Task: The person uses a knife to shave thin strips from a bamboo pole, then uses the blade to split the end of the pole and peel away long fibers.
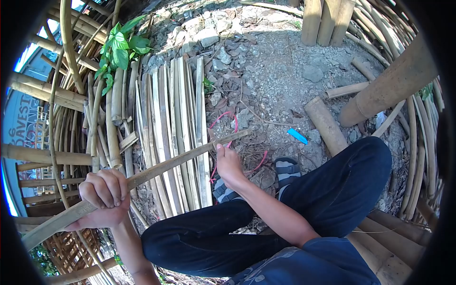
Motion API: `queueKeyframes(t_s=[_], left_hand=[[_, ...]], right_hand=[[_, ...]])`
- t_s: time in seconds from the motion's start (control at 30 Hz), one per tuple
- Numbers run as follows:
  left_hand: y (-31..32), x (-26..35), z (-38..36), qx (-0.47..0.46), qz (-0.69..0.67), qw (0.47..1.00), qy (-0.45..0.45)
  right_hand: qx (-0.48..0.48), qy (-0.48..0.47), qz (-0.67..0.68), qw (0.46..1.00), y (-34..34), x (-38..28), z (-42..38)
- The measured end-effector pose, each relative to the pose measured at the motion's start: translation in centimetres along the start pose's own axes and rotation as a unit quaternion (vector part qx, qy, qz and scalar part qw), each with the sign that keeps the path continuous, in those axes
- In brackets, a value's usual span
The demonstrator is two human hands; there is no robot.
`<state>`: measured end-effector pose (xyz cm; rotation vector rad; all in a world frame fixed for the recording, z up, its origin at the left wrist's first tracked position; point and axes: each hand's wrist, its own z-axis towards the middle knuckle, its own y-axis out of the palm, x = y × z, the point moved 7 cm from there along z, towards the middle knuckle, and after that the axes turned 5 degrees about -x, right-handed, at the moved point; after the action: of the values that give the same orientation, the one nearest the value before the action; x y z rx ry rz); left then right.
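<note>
A long bamboo strip (166, 165) runs slantwise across the view, from the lower left up to the middle. My left hand (105, 195) is wrapped round its lower-left part, knuckles up. Near the strip's upper-right end, my right hand (228, 164) holds it with the thumb along it; part of that grip is hidden. Beneath the strip, a row of split bamboo slats (176, 99) lies side by side on the ground. Pink string (236, 124) lies loosely beside the slats, close to my right hand.
A light-blue object (298, 136) lies on the gravel near a cut bamboo piece (325, 124). A thick bamboo pole (387, 83) leans at the right. Bamboo poles (57, 154) and a leafy plant (118, 47) stand left. My sandalled feet (287, 170) are below the middle.
</note>
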<state>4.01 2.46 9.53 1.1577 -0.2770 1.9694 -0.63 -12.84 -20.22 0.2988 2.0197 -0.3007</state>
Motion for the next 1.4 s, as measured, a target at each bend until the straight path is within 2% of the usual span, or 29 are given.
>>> queueKeyframes(t_s=[0.1,0.13,0.53,0.6,0.73,0.83,0.9,0.97,1.0,1.03,1.07,1.1,1.13,1.17,1.2,1.23,1.27,1.3,1.37,1.4], left_hand=[[-0.2,0.0,0.1,-0.004,0.001,1.0,0.009],[-0.3,0.0,0.0,-0.005,-0.003,1.0,0.01],[-0.1,-0.1,0.2,-0.004,0.005,1.0,0.008],[-0.3,-0.1,0.3,0.025,0.023,0.999,0.021],[-0.6,-0.1,0.2,0.009,-0.001,1.0,0.016],[-1.2,0.1,0.1,0.035,0.011,0.999,0.018],[-0.5,0.1,0.3,-0.014,0.001,1.0,0.011],[-1.3,-0.1,0.3,0.016,0.0,1.0,0.019],[-1.8,0.0,0.0,0.044,0.0,0.999,0.022],[-1.7,0.0,-0.6,0.05,0.002,0.998,0.023],[-1.8,0.1,-0.9,0.071,0.003,0.997,0.02],[-2.0,0.2,-0.8,0.085,0.003,0.996,0.023],[-1.9,0.3,-0.8,0.067,0.009,0.998,0.017],[-2.0,0.4,-0.7,0.064,0.014,0.998,0.023],[-2.0,0.4,-0.7,0.053,0.005,0.998,0.025],[-1.9,0.4,-0.9,0.045,-0.006,0.999,0.025],[-1.9,0.5,-0.9,0.035,-0.005,0.999,0.022],[-1.9,0.5,-1.0,0.035,-0.007,0.999,0.022],[-1.6,0.4,-0.7,0.011,-0.016,1.0,0.02],[-1.5,0.4,-0.4,0.01,-0.017,1.0,0.02]], right_hand=[[-0.043,0.016,0.048,0.998,1.3,0.3,-0.2],[-0.02,-0.041,0.037,0.998,1.5,-0.6,-0.7],[-0.032,-0.038,0.032,0.998,2.0,-3.5,-2.9],[-0.03,-0.039,0.033,0.998,2.2,-3.6,-3.1],[-0.045,-0.023,0.077,0.996,3.1,-2.8,-2.7],[-0.061,0.008,0.119,0.991,3.6,-2.6,-3.0],[-0.074,0.029,0.148,0.986,3.6,-3.2,-3.5],[-0.095,-0.028,0.099,0.99,4.2,-5.6,-4.8],[-0.119,-0.06,0.122,0.984,5.4,-6.8,-5.7],[-0.184,0.022,0.197,0.963,6.2,-7.5,-6.2],[-0.207,0.11,0.303,0.924,6.1,-7.1,-5.9],[-0.228,0.188,0.404,0.865,5.8,-7.0,-5.7],[-0.19,0.226,0.43,0.853,4.7,-7.1,-5.6],[-0.184,0.235,0.41,0.862,3.6,-5.8,-4.4],[-0.15,0.206,0.36,0.897,2.2,-4.7,-3.0],[-0.08,0.093,0.25,0.96,1.1,-2.5,-0.1],[0.003,0.001,0.117,0.993,-0.2,-0.1,2.4],[-0.003,0.021,0.042,0.999,-0.9,0.7,3.1],[0.031,-0.011,-0.044,0.998,-0.9,2.7,4.1],[0.033,-0.012,-0.043,0.998,-0.8,2.3,3.8]])
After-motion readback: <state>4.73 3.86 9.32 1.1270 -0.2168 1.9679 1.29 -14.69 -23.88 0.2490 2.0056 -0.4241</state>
